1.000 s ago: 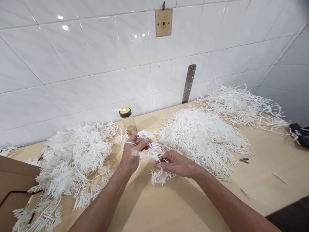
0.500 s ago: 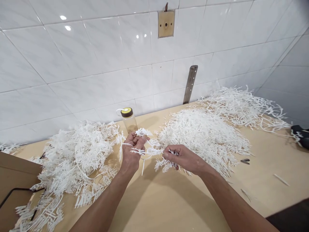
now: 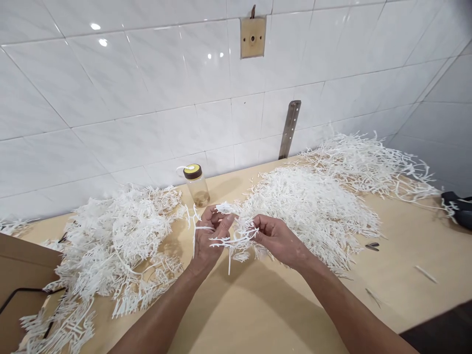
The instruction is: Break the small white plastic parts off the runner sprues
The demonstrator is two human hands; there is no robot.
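Observation:
Between my hands is a white branched plastic sprig (image 3: 236,240) with thin forked twigs. My left hand (image 3: 212,236) is closed around its stem, and a short straight end hangs below. Fingertips of my right hand (image 3: 278,240) pinch the sprig's twigs from the right side; exactly which twig is too small to tell. Behind my right hand spreads a large heap of small white plastic pieces (image 3: 309,211). To the left of my left hand lies a tangled pile of white branched sprigs (image 3: 121,236).
A clear bottle with a dark and yellow lid (image 3: 197,186) stands behind my left hand. Longer white strands (image 3: 368,164) lie at the back right, near a black object (image 3: 457,209). A cardboard box (image 3: 27,280) sits at left. A metal strip (image 3: 290,129) leans against the tiled wall.
My left hand has moved right with the sprig, closer to my right hand. My right hand has shifted slightly upward and its fingers have changed their hold on the twigs.

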